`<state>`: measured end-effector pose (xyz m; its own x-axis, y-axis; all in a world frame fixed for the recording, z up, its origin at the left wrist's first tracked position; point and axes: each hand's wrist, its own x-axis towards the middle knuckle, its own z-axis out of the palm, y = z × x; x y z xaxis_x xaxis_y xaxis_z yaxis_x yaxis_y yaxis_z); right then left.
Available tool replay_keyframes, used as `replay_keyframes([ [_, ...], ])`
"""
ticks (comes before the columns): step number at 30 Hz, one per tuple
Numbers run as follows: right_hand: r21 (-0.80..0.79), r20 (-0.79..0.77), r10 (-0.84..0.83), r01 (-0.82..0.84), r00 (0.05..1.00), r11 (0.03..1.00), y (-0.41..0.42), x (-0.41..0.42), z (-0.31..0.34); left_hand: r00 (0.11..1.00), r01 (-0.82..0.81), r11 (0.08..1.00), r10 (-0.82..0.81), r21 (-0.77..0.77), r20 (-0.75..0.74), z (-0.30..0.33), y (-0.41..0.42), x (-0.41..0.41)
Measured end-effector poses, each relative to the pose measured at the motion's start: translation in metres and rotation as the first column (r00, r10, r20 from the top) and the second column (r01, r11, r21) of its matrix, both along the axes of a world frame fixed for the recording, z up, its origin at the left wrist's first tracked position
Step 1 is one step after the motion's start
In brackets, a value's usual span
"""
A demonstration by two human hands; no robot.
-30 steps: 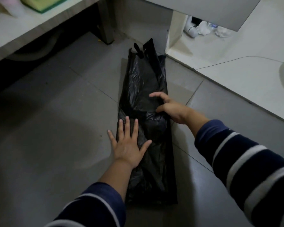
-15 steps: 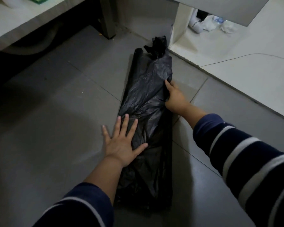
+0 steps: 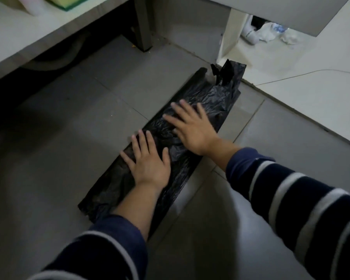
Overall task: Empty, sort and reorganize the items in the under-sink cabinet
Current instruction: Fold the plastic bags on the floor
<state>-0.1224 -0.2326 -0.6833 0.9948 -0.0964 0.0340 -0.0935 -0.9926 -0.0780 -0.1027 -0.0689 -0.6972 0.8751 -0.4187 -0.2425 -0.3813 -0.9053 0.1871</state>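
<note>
Black plastic bag [image 3: 170,150] lies flat on the grey tile floor [image 3: 69,138], folded into a long narrow strip running diagonally from lower left to upper right. Handles at the far end stick up, just beside the base of the white cabinet [image 3: 228,37].

Left hand [image 3: 150,164] palm down on the middle of the bag, fingers [image 3: 142,138] straight and slightly spread, thumb out to the side. Pressing flat, gripping nothing. Little finger near the bag's left edge.

Right hand [image 3: 192,128] also palm down on the bag, just beyond the left hand, toward the handle end. Fingers extended and fanned wide, tips on crinkled plastic. No pinch, nothing held. Slight motion blur on it.

Both hands near each other, not touching. Dark striped sleeves on both arms.

Inside the open cabinet: crumpled white plastic bags [image 3: 269,32], details too small to tell. Upper left: a white shelf [image 3: 38,37] with a green-yellow sponge [image 3: 69,2] on top, partly cut off.
</note>
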Motion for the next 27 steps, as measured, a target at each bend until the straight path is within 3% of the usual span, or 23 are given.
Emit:
replay_keyframes([
  [3,-0.047,-0.214,0.179,-0.193,0.960,0.980,0.017,0.011,-0.026,0.994,-0.104,0.994,0.104,0.036,-0.013,-0.020,0.005,-0.021],
  [6,-0.052,-0.211,0.180,-0.195,0.961,0.979,0.002,0.012,-0.038,0.997,-0.050,0.997,0.047,0.059,0.055,-0.030,0.013,-0.017],
  [13,-0.019,-0.257,-0.124,0.124,0.958,0.992,-0.068,0.016,-0.039,0.996,-0.036,0.999,0.034,0.020,0.085,-0.038,0.016,-0.013],
  [16,-0.018,-0.297,-0.180,0.183,0.938,0.983,-0.082,0.013,-0.038,0.998,-0.006,0.999,0.004,0.037,0.069,-0.035,0.015,-0.007],
  [20,-0.016,-0.327,-0.309,0.321,0.893,0.947,-0.069,-0.006,-0.037,0.987,0.153,0.982,-0.158,0.108,0.042,-0.029,0.018,0.022],
  [23,-0.013,-0.355,-0.479,0.508,0.803,0.861,-0.039,-0.033,-0.033,0.962,0.264,0.944,-0.273,0.199,0.019,-0.020,0.020,0.058],
  [25,-0.040,-0.374,-0.536,0.565,0.756,0.824,-0.015,-0.052,-0.028,0.969,0.241,0.944,-0.247,0.226,-0.002,-0.015,0.018,0.071],
  [27,-0.030,-0.260,-0.520,0.532,0.813,0.846,0.000,-0.058,-0.022,0.979,0.201,0.965,-0.204,0.171,-0.005,-0.014,0.010,0.067],
])
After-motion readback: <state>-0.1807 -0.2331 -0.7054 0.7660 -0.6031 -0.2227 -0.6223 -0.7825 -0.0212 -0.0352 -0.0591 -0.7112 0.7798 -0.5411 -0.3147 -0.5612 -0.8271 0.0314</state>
